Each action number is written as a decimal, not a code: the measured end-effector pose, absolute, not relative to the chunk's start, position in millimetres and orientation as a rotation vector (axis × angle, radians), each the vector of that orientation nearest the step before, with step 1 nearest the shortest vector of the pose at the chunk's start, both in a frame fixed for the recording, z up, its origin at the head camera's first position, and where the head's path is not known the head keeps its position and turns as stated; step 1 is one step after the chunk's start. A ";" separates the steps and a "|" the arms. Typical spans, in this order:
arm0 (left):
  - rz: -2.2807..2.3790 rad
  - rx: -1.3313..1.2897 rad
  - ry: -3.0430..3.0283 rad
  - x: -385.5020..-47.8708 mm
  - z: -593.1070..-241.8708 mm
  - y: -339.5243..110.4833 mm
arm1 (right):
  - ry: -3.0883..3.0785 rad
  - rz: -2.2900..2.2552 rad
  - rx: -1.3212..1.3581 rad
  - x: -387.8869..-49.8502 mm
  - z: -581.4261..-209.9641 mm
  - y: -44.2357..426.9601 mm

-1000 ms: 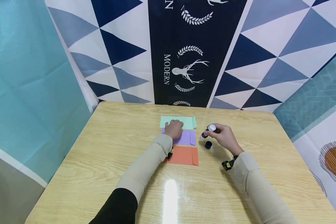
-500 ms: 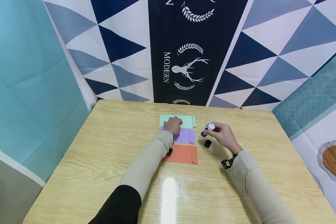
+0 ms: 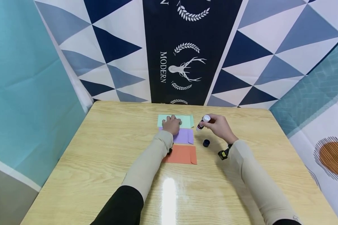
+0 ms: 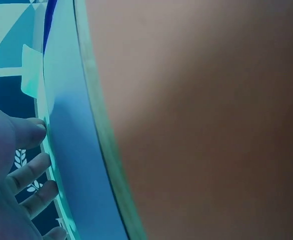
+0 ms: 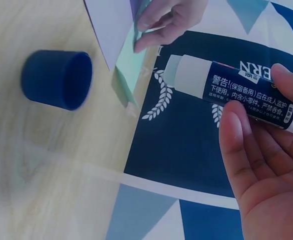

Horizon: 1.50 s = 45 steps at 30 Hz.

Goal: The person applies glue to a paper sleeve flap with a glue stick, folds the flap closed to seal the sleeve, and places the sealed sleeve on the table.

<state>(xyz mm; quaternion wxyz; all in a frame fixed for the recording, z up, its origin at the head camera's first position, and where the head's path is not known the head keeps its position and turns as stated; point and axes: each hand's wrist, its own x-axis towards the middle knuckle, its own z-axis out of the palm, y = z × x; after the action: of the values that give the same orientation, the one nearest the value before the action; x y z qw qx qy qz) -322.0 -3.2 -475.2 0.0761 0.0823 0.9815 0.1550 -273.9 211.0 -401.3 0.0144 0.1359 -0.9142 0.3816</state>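
Note:
My right hand (image 3: 220,127) grips an uncapped glue stick (image 5: 246,92) between thumb and fingers. The stick is tilted, its exposed glue end pointing down and left, above the table beside the mint-green envelope (image 3: 187,122). That envelope's flap (image 5: 124,89) stands unfolded at its right end. My left hand (image 3: 171,125) rests on the green envelope with fingers spread, covering part of it and of the purple envelope (image 3: 183,137). Nearest me lies an orange-red envelope (image 3: 183,155), partly under the left wrist. On the table, the dark blue cap (image 5: 56,79) sits apart from the stick.
The wooden table (image 3: 101,150) reaches back to a patterned cloth wall (image 3: 186,37). Blue-green cloth (image 3: 31,78) hangs at the left side. A patterned white cloth (image 3: 326,150) is at the right.
My right hand has carried the glue stick farther back and slightly left, away from the cap and closer to the green flap. The left hand stays on the envelopes. The head view shifted slightly.

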 end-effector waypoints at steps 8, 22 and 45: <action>0.583 0.272 2.930 -320.1 -475.6 -3.6 | -2.869 1.204 0.426 -291.4 -396.8 208.2; 0.481 0.280 2.887 -328.1 -478.4 0.3 | -2.865 1.223 0.414 -325.4 -394.7 189.7; 0.348 0.352 2.860 -326.9 -479.8 -4.6 | -2.848 1.193 0.362 -360.8 -433.6 165.4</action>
<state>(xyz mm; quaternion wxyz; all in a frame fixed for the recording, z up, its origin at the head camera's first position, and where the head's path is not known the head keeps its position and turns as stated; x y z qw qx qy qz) -326.9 -4.6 -479.8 0.1195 0.1205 0.9783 0.1189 -360.8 165.4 -433.6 0.0163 0.1163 -0.9159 0.3838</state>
